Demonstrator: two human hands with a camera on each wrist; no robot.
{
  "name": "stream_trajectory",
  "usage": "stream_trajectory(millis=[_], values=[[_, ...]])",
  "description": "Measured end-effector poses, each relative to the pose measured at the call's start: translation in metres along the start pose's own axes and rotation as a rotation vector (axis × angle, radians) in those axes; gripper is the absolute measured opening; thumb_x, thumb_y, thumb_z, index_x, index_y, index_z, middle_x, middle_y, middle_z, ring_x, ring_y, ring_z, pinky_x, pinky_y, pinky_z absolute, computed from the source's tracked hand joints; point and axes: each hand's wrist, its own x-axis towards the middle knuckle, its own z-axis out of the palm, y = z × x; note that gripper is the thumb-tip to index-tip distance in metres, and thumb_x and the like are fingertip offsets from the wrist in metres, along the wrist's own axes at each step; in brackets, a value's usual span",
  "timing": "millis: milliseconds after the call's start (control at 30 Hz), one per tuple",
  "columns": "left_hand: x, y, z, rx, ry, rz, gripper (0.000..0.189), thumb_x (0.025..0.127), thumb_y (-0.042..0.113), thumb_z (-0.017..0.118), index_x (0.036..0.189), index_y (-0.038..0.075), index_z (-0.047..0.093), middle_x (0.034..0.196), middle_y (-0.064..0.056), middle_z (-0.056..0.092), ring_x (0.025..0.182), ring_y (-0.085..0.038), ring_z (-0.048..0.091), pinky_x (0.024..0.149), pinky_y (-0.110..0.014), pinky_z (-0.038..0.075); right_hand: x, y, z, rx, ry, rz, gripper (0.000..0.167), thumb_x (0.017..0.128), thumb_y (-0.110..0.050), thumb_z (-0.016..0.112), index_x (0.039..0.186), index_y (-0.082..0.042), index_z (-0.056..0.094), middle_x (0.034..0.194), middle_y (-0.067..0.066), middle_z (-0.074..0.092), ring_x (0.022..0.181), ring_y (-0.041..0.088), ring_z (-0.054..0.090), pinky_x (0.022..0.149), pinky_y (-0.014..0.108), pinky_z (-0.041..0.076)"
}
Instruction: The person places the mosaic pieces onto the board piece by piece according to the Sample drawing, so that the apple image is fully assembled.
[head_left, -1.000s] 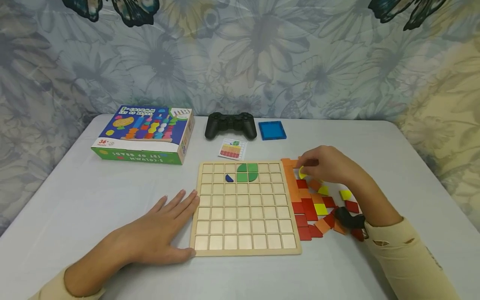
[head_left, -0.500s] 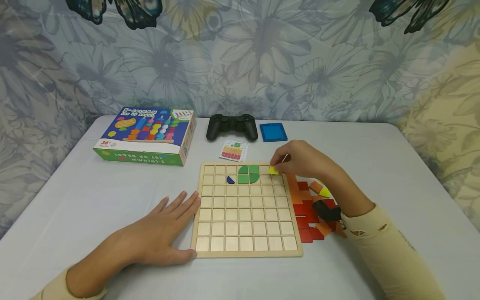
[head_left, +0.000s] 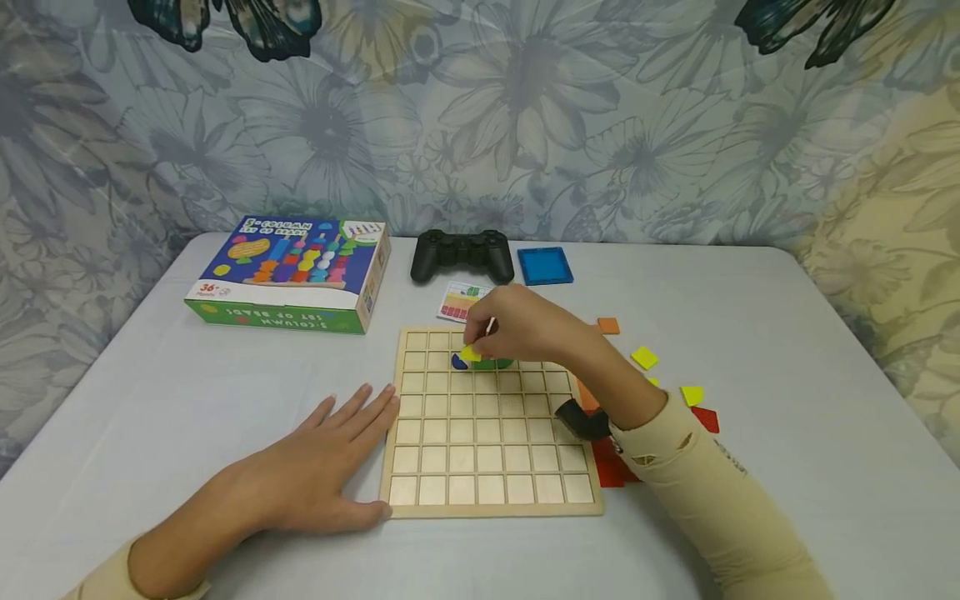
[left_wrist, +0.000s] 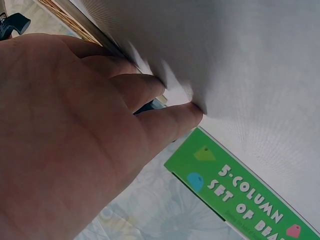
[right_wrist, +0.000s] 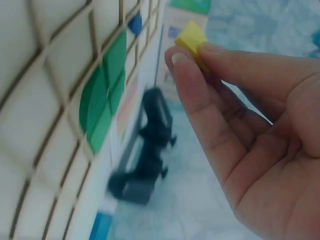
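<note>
Carried the small, flat yellow tile [right_wrist: 192, 37] leftward over the pale wooden gridded board [head_left: 487, 431], pinched by the right hand [head_left: 519, 323] near the dark-blue curved piece [head_left: 459, 362]. Couldn't make out the tile's full outline. Hid most of the smooth green pieces [head_left: 493, 364] from the head view. Rested the outstretched left hand [head_left: 322, 471] against the board's edge.

A home-like interior is indicated by a floral backdrop [head_left: 525, 117] behind a white-covered table [head_left: 817, 333] bearing a boxed bead set [head_left: 285, 271] and a black game controller [head_left: 462, 247].
</note>
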Motion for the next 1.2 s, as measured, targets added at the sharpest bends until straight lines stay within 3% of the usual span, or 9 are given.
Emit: stream_trajectory(millis=[133, 200, 300, 367, 433, 933, 1200], values=[[-0.001, -0.001, 0.001, -0.010, 0.002, 0.005, 0.107, 0.084, 0.074, 0.058, 0.162, 0.014, 0.015, 0.168, 0.002, 0.005, 0.152, -0.026, 0.003, 0.116, -0.062, 0.012, 0.015, -0.010, 0.014, -0.064, -0.029, -0.067, 0.011, 0.086, 0.002, 0.072, 0.085, -0.008, 0.076, 0.084, -0.001, 0.072, 0.077, 0.009, 0.065, 0.071, 0.028, 0.053], [-0.001, -0.001, 0.001, -0.012, 0.007, 0.011, 0.107, 0.084, 0.073, 0.058, 0.162, 0.014, 0.015, 0.168, 0.002, 0.005, 0.152, -0.026, 0.003, 0.116, -0.062, 0.012, 0.023, -0.013, 0.021, -0.102, -0.040, -0.102, 0.010, 0.086, 0.001, 0.073, 0.084, -0.008, 0.076, 0.082, -0.002, 0.072, 0.077, 0.008, 0.064, 0.085, 0.028, 0.051], [-0.002, -0.002, 0.001, -0.012, 0.014, 0.019, 0.107, 0.085, 0.073, 0.057, 0.162, 0.013, 0.015, 0.168, 0.001, 0.005, 0.152, -0.026, 0.003, 0.115, -0.063, 0.013, 0.032, -0.019, 0.030, -0.132, -0.054, -0.124, 0.010, 0.085, 0.001, 0.075, 0.083, -0.009, 0.076, 0.081, -0.002, 0.072, 0.076, 0.008, 0.062, 0.087, 0.028, 0.050], [-0.002, -0.002, 0.001, -0.011, 0.016, 0.025, 0.107, 0.085, 0.073, 0.057, 0.162, 0.012, 0.015, 0.168, 0.001, 0.005, 0.152, -0.026, 0.003, 0.115, -0.063, 0.012, 0.037, -0.023, 0.036, -0.140, -0.061, -0.110, 0.010, 0.085, 0.000, 0.076, 0.082, -0.009, 0.075, 0.080, -0.003, 0.071, 0.076, 0.009, 0.061, 0.086, 0.026, 0.049], [-0.003, -0.002, 0.001, -0.011, 0.018, 0.031, 0.107, 0.085, 0.073, 0.057, 0.162, 0.012, 0.015, 0.168, 0.000, 0.005, 0.152, -0.027, 0.003, 0.115, -0.063, 0.012, 0.042, -0.026, 0.040, -0.137, -0.073, -0.085, 0.010, 0.085, -0.001, 0.076, 0.082, -0.010, 0.075, 0.079, -0.005, 0.069, 0.075, 0.010, 0.060, 0.072, 0.025, 0.050], [-0.003, -0.003, 0.001, -0.003, 0.025, 0.033, 0.107, 0.085, 0.072, 0.057, 0.162, 0.011, 0.016, 0.168, 0.000, 0.005, 0.152, -0.028, 0.003, 0.115, -0.064, 0.013, 0.058, -0.041, 0.056, -0.246, -0.061, -0.038, 0.019, 0.083, 0.002, 0.074, 0.071, -0.012, 0.071, 0.068, -0.006, 0.062, 0.072, 0.013, 0.056, 0.065, 0.024, 0.046], [-0.004, -0.003, 0.000, -0.019, 0.038, 0.058, 0.105, 0.087, 0.071, 0.057, 0.162, 0.009, 0.016, 0.168, -0.002, 0.006, 0.152, -0.031, 0.005, 0.113, -0.067, 0.014, 0.055, -0.044, 0.062, -0.337, -0.079, -0.037, 0.020, 0.083, 0.000, 0.072, 0.069, -0.013, 0.072, 0.065, -0.007, 0.062, 0.071, 0.012, 0.055, 0.065, 0.024, 0.046]])
